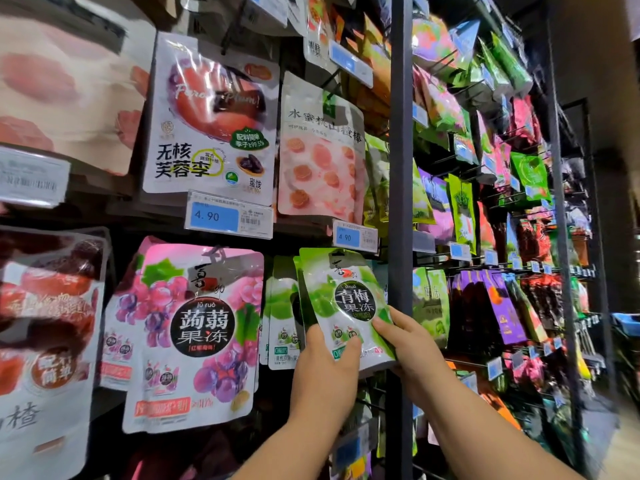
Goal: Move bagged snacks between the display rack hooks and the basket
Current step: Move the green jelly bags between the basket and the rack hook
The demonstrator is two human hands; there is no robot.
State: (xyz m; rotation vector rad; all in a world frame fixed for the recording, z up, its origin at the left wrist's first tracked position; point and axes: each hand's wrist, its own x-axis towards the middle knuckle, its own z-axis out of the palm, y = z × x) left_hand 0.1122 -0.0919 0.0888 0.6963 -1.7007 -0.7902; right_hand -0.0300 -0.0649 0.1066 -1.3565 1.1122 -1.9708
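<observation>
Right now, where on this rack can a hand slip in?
One dark gap under the rear green bags, between the purple grape bag and the left hand. It and the right hand grip the front green bag. Right of the grey post, bags overlap tightly.

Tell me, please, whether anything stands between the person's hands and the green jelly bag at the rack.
Nothing visible does: the left hand and the right hand already hold the green jelly bag by its lower part, one at each side. More green bags hang directly behind it.
</observation>
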